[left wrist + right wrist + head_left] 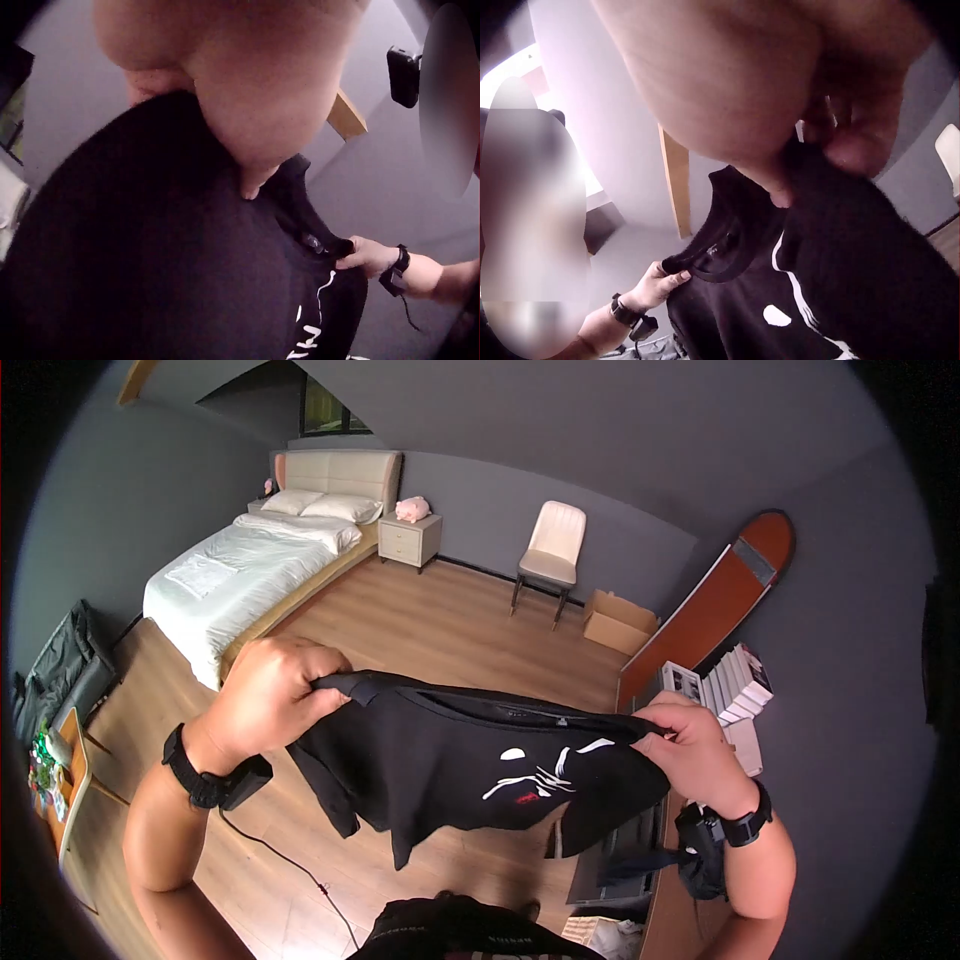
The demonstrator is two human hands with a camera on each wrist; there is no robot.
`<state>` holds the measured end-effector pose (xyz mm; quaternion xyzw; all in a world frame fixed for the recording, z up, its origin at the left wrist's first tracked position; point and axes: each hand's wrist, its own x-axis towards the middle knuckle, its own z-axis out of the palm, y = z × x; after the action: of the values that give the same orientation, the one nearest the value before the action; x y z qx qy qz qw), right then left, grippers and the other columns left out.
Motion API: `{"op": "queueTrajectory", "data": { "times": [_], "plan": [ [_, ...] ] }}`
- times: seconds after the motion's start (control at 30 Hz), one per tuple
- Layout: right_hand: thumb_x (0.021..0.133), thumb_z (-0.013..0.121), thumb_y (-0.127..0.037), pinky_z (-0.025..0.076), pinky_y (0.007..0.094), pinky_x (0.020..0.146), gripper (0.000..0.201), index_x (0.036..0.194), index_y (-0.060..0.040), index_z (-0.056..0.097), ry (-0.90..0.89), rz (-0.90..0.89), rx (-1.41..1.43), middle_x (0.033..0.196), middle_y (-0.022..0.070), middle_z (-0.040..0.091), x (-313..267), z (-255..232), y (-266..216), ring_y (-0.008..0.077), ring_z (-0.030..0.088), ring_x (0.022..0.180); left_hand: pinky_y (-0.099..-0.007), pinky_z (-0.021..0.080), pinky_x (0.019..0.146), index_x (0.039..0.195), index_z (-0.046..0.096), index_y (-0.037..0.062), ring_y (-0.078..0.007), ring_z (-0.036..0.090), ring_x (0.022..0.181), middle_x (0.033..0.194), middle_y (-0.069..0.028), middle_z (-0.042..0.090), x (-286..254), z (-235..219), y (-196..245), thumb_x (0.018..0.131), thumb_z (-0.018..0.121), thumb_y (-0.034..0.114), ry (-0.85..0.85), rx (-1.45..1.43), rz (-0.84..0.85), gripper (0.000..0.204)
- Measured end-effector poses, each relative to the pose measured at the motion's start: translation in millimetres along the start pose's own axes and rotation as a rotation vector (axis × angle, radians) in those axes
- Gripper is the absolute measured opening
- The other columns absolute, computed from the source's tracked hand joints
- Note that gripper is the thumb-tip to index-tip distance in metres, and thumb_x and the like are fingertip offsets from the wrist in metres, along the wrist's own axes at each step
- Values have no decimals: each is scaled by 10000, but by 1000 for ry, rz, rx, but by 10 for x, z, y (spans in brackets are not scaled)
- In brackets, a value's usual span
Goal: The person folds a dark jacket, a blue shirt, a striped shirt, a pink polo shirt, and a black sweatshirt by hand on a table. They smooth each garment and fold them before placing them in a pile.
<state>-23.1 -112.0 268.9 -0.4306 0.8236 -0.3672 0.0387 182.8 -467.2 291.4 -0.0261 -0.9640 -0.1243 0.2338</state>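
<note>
A black shirt (430,770) with a white line print and a small red mark hangs in the air between my two hands. My left hand (275,695) grips it at the shoulder, beside the collar. On the opposite shoulder, my right hand (700,745) pinches the cloth between thumb and fingers. The collar opening stretches between them, and a small label shows inside it in the right wrist view. Below, the sleeves and hem dangle loosely. In the left wrist view, the thumb (251,187) presses on the front of the shirt (150,225).
A bed (220,580) with white bedding, a nightstand (408,542) and a chair (553,550) stand at the back. To the right are a cardboard box (618,622), an ironing board (690,605) and stacked white boxes (735,685). A cable (290,860) crosses the floor at lower left.
</note>
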Motion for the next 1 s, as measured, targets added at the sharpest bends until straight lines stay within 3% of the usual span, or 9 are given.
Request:
{"op": "queueTrajectory", "data": {
  "times": [0.1,0.33,0.4,0.53,0.6,0.73,0.8,0.87,1.0],
  "plan": [
    [819,677,5,495,310,721,165,982,27,691,88,-84,-7,874,129,648,-159,117,-29,251,642,828,-412,511,678,898,675,50,-355,641,785,803,-147,653,-99,107,-4,783,728,131,-9,-18,-122,150],
    [828,642,22,506,332,780,203,1026,18,688,126,-41,-50,909,139,653,-354,217,22,282,649,859,-403,504,677,894,637,22,-371,626,788,822,-163,634,-137,194,-49,792,720,101,-109,-114,-76,153],
    [837,600,59,480,289,721,216,1033,19,681,165,-27,-5,894,70,617,-416,216,49,186,604,802,-397,497,670,880,635,8,-370,618,767,801,-164,622,-93,198,-40,789,718,84,-91,-153,-55,145],
    [835,638,35,468,279,723,177,1008,22,673,199,53,13,896,57,609,-475,185,61,162,589,797,-388,480,662,839,640,-9,-346,606,733,782,-159,606,36,305,-37,774,712,48,14,-266,-55,112],
    [818,733,-49,486,299,763,220,1020,11,670,237,143,10,906,115,643,-553,183,267,223,629,843,-382,476,657,839,642,-14,-332,603,731,775,-156,596,202,484,56,764,718,32,176,-246,10,116],
    [833,798,-194,491,273,791,349,1053,31,647,36,220,288,923,80,664,-802,131,291,110,597,900,-364,468,695,854,658,-15,-287,575,763,806,-126,557,395,821,87,764,732,23,113,-354,61,123],
    [848,789,-193,487,267,772,363,1079,46,643,-141,253,203,928,80,664,-1004,-11,248,100,584,873,-363,466,727,903,686,-1,-267,559,787,817,-110,542,464,985,55,775,737,26,40,-379,88,141],
    [872,755,-146,478,275,718,250,1020,38,671,-128,307,241,863,74,656,-1224,-94,341,111,587,805,-340,446,765,962,709,6,-248,530,814,819,-98,528,557,1177,117,775,733,7,-18,-404,180,189],
    [877,711,-59,474,277,661,111,927,38,688,294,351,106,788,72,648,-1690,-87,348,126,596,717,-362,488,722,984,719,17,-260,606,812,836,-112,605,740,1410,312,786,777,85,-283,-549,328,216]
  ]
}}
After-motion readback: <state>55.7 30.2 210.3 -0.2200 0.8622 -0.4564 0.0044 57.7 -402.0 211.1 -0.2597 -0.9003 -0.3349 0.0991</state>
